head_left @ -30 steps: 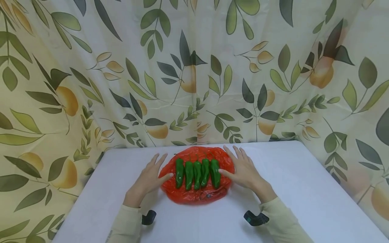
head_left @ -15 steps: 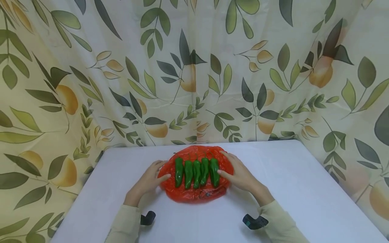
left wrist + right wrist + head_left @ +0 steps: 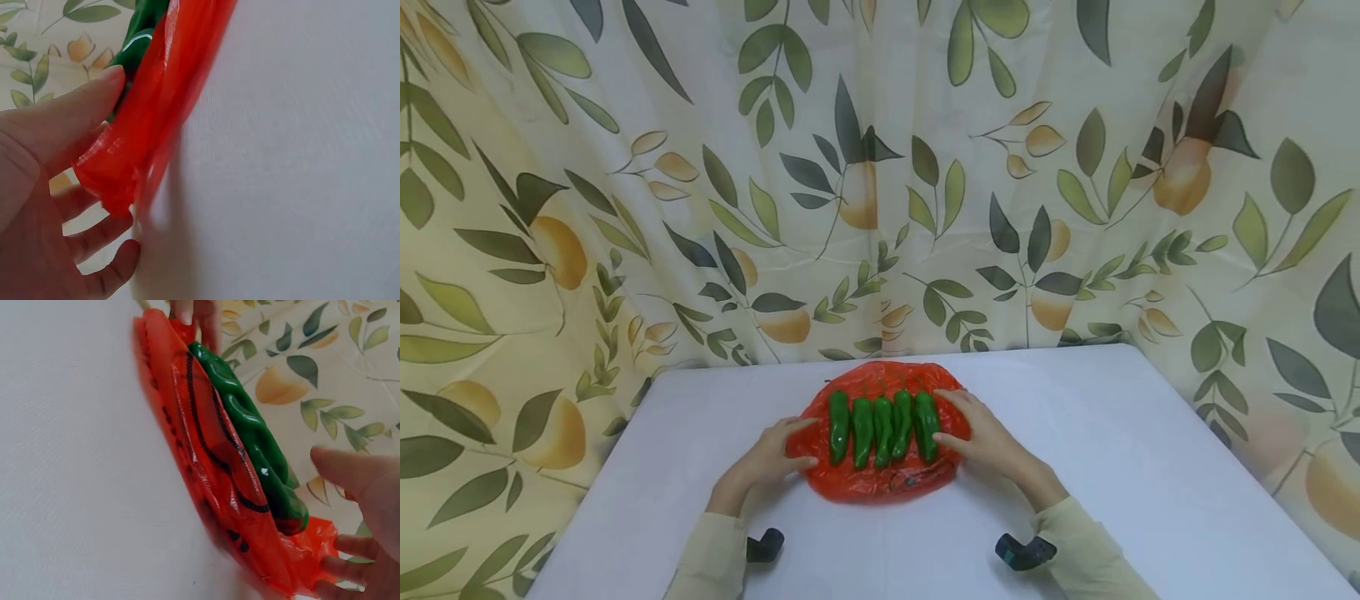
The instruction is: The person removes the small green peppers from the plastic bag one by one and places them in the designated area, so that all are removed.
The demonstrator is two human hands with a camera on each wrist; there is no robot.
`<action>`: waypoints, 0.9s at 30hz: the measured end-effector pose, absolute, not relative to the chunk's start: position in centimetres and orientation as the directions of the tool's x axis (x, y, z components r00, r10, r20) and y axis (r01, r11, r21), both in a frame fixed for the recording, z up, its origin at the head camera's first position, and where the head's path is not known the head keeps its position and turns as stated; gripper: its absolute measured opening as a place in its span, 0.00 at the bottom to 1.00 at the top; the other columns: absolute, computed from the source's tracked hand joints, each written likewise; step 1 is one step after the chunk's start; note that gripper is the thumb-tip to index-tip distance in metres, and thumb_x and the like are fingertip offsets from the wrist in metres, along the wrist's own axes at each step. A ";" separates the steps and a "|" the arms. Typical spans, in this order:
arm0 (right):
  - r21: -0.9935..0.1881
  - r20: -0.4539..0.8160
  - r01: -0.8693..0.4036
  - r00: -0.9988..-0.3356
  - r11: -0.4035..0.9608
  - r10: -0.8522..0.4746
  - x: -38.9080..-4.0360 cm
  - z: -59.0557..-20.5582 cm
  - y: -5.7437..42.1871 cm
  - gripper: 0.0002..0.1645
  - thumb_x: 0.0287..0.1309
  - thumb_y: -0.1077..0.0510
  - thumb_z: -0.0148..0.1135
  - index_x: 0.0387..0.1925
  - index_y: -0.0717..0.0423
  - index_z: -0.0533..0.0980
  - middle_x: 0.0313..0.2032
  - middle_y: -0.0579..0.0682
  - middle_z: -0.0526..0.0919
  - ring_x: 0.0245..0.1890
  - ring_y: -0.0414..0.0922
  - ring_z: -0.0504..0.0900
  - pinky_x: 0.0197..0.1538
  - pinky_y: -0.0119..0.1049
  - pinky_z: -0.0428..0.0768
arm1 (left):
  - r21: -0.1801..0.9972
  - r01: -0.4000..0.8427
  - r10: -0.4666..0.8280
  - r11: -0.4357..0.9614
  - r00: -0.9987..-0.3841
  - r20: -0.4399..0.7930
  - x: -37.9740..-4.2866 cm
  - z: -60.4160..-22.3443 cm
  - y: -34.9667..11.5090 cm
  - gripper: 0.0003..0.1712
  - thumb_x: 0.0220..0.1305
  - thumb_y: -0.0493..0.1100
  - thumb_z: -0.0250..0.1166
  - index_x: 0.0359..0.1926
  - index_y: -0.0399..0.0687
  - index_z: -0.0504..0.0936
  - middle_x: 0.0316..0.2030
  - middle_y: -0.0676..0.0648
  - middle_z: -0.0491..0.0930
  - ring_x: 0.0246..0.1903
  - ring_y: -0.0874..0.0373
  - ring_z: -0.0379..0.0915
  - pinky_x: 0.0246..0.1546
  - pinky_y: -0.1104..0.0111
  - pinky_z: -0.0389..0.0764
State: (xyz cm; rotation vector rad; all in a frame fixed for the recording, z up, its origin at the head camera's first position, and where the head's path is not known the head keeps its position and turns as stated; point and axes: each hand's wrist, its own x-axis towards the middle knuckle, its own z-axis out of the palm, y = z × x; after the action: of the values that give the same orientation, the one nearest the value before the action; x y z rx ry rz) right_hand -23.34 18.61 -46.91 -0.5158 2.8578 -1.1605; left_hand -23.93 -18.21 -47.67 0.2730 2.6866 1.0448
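Note:
Several green peppers lie side by side on a flattened red plastic bag with black printed lines. My left hand is at the bag's left edge. In the left wrist view its thumb reaches over the red plastic near a pepper, and its curled fingers grip the edge from the other side. My right hand is at the bag's right edge. In the right wrist view its fingers touch the red plastic, while the thumb stands apart from the end pepper.
A white-covered table spreads around the bag. Behind and beside it hangs a curtain printed with leaves and fruit. A black wrist device sits by the right sleeve, another by the left.
Both hands have come in from spread fingers to the bag's edges, the left hand's fingers curling around its edge. The peppers and bag have hardly moved; the head view has shifted slightly.

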 end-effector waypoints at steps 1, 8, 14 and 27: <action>-0.685 0.102 -0.291 -0.946 0.668 -0.307 -23.3 -47.1 18.6 0.43 0.62 0.48 0.69 0.75 0.50 0.63 0.72 0.60 0.66 0.74 0.65 0.62 0.69 0.73 0.62 | 0.680 0.087 0.264 0.728 -0.951 -0.161 -23.9 -47.7 -18.3 0.39 0.59 0.48 0.74 0.71 0.55 0.72 0.71 0.40 0.68 0.71 0.39 0.60 0.64 0.37 0.73; -0.716 0.077 -0.278 -0.943 0.640 -0.323 -23.2 -47.7 18.4 0.42 0.63 0.53 0.69 0.75 0.49 0.63 0.70 0.59 0.69 0.72 0.62 0.66 0.70 0.68 0.66 | 0.682 0.101 0.291 0.724 -0.941 -0.170 -23.7 -48.1 -18.8 0.37 0.61 0.46 0.73 0.71 0.56 0.73 0.71 0.42 0.69 0.71 0.40 0.59 0.66 0.37 0.70; -0.711 0.050 -0.274 -0.938 0.647 -0.342 -23.4 -48.3 18.3 0.41 0.65 0.53 0.66 0.76 0.46 0.62 0.71 0.59 0.68 0.73 0.61 0.66 0.71 0.65 0.67 | 0.700 0.088 0.304 0.709 -0.934 -0.190 -24.0 -48.5 -19.3 0.36 0.61 0.48 0.72 0.70 0.60 0.73 0.74 0.42 0.64 0.70 0.41 0.57 0.63 0.37 0.73; -0.699 0.020 -0.312 -0.908 0.644 -0.419 -23.4 -48.8 18.4 0.34 0.70 0.53 0.60 0.75 0.46 0.64 0.69 0.63 0.69 0.70 0.62 0.68 0.71 0.66 0.67 | 0.684 0.095 0.309 0.723 -0.930 -0.198 -24.2 -49.0 -19.3 0.34 0.65 0.53 0.68 0.71 0.61 0.72 0.76 0.42 0.59 0.73 0.39 0.51 0.65 0.32 0.67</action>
State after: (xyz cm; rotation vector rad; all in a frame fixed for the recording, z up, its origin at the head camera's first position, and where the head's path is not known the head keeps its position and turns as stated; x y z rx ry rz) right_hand -23.37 18.43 -48.75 -0.6075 2.7162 -1.1134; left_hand -24.24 -19.31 -49.02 0.3170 2.6302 1.0204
